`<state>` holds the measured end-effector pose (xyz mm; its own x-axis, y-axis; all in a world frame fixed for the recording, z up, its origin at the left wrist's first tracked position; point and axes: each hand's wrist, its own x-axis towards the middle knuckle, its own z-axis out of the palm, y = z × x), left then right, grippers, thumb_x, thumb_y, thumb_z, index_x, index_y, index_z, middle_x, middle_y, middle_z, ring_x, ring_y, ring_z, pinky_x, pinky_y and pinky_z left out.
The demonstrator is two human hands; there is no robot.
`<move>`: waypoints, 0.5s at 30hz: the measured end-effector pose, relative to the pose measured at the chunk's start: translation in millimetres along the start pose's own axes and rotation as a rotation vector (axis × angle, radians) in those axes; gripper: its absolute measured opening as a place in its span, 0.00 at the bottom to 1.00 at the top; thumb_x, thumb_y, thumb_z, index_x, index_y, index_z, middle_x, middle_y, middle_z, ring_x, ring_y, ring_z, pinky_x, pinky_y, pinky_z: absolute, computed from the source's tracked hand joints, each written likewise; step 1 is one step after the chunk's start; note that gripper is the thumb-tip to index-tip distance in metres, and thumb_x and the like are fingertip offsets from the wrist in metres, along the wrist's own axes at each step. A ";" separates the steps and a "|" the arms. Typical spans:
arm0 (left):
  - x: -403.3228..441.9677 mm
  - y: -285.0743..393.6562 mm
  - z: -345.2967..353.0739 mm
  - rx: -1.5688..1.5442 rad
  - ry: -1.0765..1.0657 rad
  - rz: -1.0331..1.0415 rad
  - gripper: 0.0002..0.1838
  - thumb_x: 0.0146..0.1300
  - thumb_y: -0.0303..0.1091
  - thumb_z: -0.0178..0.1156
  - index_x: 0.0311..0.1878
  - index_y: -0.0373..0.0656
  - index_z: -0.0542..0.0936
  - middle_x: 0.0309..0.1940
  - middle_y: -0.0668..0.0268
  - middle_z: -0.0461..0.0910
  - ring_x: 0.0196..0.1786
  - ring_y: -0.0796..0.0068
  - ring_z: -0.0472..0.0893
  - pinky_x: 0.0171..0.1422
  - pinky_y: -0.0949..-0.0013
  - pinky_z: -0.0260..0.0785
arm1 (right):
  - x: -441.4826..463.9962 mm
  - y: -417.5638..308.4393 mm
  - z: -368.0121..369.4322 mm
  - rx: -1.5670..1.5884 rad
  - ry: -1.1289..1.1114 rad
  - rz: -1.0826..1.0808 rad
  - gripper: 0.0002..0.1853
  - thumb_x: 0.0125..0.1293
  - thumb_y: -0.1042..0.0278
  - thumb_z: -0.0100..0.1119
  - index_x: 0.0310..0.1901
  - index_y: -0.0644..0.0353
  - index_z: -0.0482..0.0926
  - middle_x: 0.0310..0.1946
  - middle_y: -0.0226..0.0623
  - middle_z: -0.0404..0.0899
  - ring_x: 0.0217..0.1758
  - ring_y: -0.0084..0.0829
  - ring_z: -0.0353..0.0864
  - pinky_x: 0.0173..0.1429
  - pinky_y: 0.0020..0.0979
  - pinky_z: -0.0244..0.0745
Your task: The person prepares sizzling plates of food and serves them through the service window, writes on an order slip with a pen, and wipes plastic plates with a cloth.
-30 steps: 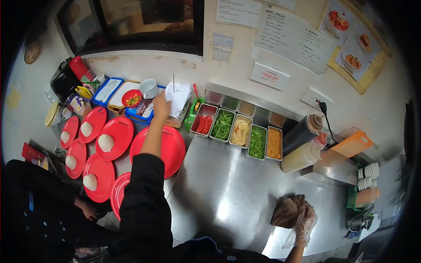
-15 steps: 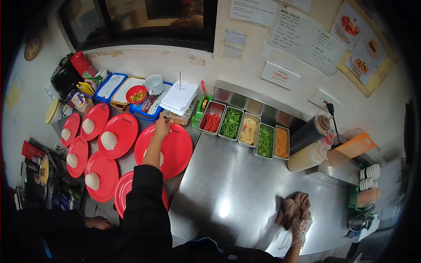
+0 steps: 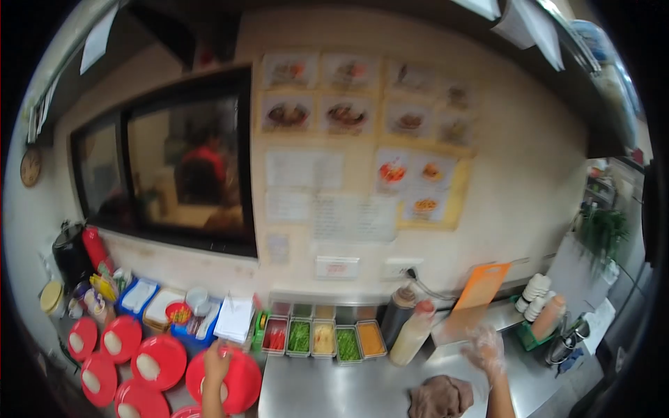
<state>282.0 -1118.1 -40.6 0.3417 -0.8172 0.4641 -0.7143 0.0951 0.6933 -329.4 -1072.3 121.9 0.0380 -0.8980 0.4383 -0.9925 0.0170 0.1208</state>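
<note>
My bare left hand [image 3: 217,359] is at the far rim of a red plate [image 3: 245,380], its fingers closed on the edge. A white mound that looks like rice sits on that plate, partly hidden by my forearm. My right hand [image 3: 486,352], in a clear plastic glove, is raised over the steel counter beside a low steel ledge. It looks open and holds nothing, though motion blurs the fingers. Just to its lower left lies a crumpled brown cloth [image 3: 440,397].
Several red plates with white mounds, such as one plate [image 3: 159,362], crowd the left. Steel tubs of chopped ingredients [image 3: 324,338] line the wall. Squeeze bottles [image 3: 412,334], an orange cutting board [image 3: 481,287] and a green basket [image 3: 533,338] stand to the right. Papers [image 3: 234,319] lie behind my left hand.
My view has tilted up, showing more wall. My right hand has let go of the brown cloth and lifted away from it. My left hand stays at the same plate's rim.
</note>
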 end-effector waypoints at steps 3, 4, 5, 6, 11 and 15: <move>0.7 53.1 -27.5 -0.114 -0.051 -0.070 0.21 0.48 0.27 0.64 0.48 0.33 0.76 0.40 0.49 0.79 0.43 0.60 0.81 0.46 0.66 0.72 | 89.5 -39.8 -145.3 0.222 0.415 -0.093 0.23 0.58 0.61 0.58 0.53 0.63 0.70 0.43 0.50 0.75 0.48 0.41 0.75 0.51 0.36 0.71; 4.1 56.6 -28.0 -0.132 -0.034 -0.012 0.19 0.50 0.27 0.63 0.47 0.32 0.76 0.40 0.52 0.80 0.38 0.67 0.81 0.40 0.69 0.72 | 121.0 -43.4 -179.7 0.913 0.485 -0.171 0.22 0.59 0.65 0.58 0.54 0.64 0.70 0.44 0.44 0.75 0.48 0.33 0.74 0.52 0.31 0.71; 3.8 60.7 -29.9 -0.147 -0.024 0.042 0.18 0.52 0.26 0.62 0.47 0.32 0.76 0.39 0.54 0.81 0.33 0.73 0.81 0.35 0.73 0.72 | 152.6 -47.0 -214.2 1.590 0.569 -0.324 0.21 0.61 0.68 0.59 0.54 0.65 0.69 0.44 0.37 0.76 0.48 0.25 0.74 0.52 0.25 0.72; 2.7 70.8 -34.7 -0.145 -0.035 0.059 0.18 0.52 0.26 0.62 0.47 0.32 0.76 0.39 0.54 0.81 0.33 0.73 0.81 0.35 0.73 0.72 | 169.6 -46.3 -261.3 1.377 0.692 -0.303 0.24 0.60 0.67 0.60 0.56 0.65 0.68 0.47 0.40 0.74 0.48 0.28 0.75 0.52 0.28 0.72; -24.1 149.1 -67.2 -0.360 -0.182 -0.015 0.17 0.53 0.25 0.62 0.47 0.32 0.76 0.38 0.54 0.81 0.35 0.70 0.82 0.40 0.71 0.73 | 233.5 -25.0 -379.3 2.342 0.469 -0.106 0.30 0.63 0.58 0.55 0.59 0.68 0.59 0.52 0.52 0.70 0.45 0.44 0.76 0.49 0.37 0.75; -38.9 171.5 -73.7 -0.297 -0.218 0.116 0.16 0.54 0.25 0.61 0.47 0.32 0.76 0.37 0.56 0.81 0.35 0.71 0.82 0.40 0.73 0.73 | 263.9 -15.5 -392.8 2.241 1.047 -0.453 0.19 0.62 0.64 0.57 0.49 0.70 0.69 0.42 0.47 0.75 0.43 0.40 0.76 0.48 0.35 0.75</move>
<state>191.2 -1028.2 100.8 0.1084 -0.8898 0.4433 -0.5217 0.3287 0.7873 -258.5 -1136.9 585.6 -0.4759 -0.3187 0.8197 0.4772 -0.8765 -0.0637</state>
